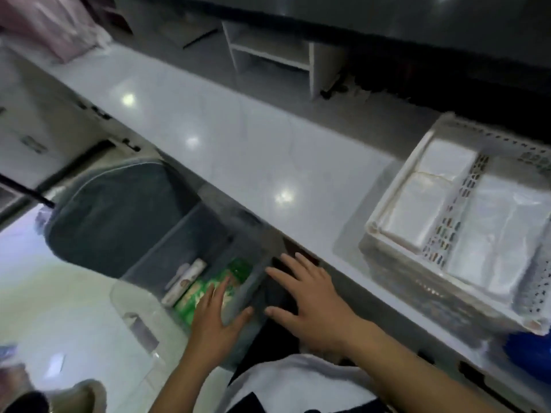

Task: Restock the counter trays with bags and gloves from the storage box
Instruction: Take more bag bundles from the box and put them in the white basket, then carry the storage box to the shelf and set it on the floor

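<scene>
A translucent grey storage box (190, 231) stands on the floor below the counter edge, its lid (119, 216) tipped up behind it. Inside lie green packets (208, 289) and a pale roll-shaped pack (186, 277). My left hand (216, 320) reaches into the box, fingers spread over the green packets and thumb hooked over the box's near wall. My right hand (310, 299) hovers open just right of the box, over a dark gap under the counter. On the counter at right sit white perforated trays (447, 222) holding stacks of clear plastic bags (495, 234).
The white counter (238, 138) runs diagonally from upper left to lower right. A white shelf unit (271, 55) stands behind it. Pink fabric (50, 28) lies at the far left end. A blue object (527, 350) sits at the right edge. A shoe (80, 394) shows bottom left.
</scene>
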Motion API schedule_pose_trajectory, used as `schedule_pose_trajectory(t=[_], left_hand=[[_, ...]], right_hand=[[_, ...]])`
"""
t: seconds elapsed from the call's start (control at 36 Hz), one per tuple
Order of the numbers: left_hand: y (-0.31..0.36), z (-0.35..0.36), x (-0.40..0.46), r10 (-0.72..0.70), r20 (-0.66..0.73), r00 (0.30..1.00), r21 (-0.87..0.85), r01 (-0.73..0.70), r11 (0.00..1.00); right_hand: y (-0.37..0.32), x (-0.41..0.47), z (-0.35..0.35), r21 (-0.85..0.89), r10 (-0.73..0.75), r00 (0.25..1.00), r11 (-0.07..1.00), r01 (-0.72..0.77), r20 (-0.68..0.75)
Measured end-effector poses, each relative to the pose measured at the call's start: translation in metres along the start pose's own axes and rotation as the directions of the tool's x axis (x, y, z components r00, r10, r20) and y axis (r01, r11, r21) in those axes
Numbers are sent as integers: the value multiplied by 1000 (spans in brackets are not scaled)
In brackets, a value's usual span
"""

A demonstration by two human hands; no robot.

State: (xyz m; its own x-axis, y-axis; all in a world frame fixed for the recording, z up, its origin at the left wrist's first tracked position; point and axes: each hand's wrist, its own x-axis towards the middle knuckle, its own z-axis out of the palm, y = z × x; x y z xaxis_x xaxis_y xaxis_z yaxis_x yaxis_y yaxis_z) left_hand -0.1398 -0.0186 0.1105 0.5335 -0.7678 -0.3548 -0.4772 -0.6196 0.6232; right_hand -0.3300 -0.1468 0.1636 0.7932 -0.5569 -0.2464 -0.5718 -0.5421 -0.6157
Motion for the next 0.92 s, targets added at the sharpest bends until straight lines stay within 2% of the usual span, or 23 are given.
schedule_pose_trajectory(t=[0.06, 0.14, 0.33, 0.44, 0.56, 0.69, 0.81, 0.86, 0.92], left_hand=[[-24, -4, -12, -81, -19, 996, 8, 82, 997], [-56, -8, -24, -173, -34, 984, -75, 171, 983], [-124, -24, -41, -327, -77, 942, -301, 291, 908], [-175, -43, -41, -462, -36, 886, -508, 382, 772], [-226, -59, -23, -584, -19, 812, -572, 470, 672], [-283, -66, 24, -652, 69, 755, -655, 527, 541], [-313, -66, 59, -735, 174, 656, -754, 569, 329], [-318, -65, 71, -731, 207, 651, -791, 551, 266], [-321, -63, 80, -726, 216, 653, -806, 539, 244]], right_hand=[[0, 12, 13, -37, 37, 997, 999, -35, 73], [0, 27, 32, -55, 104, 981, 994, -96, 165], [-18, 57, 70, -108, 230, 940, 972, -208, 253], [-35, 68, 100, -167, 323, 891, 945, -282, 318], [-38, 81, 130, -230, 403, 862, 911, -343, 307], [-27, 75, 164, -308, 512, 773, 855, -417, 375], [-31, 60, 173, -375, 598, 721, 795, -477, 350], [-38, 56, 171, -369, 615, 717, 783, -502, 329], [-44, 55, 168, -337, 621, 723, 780, -528, 304]])
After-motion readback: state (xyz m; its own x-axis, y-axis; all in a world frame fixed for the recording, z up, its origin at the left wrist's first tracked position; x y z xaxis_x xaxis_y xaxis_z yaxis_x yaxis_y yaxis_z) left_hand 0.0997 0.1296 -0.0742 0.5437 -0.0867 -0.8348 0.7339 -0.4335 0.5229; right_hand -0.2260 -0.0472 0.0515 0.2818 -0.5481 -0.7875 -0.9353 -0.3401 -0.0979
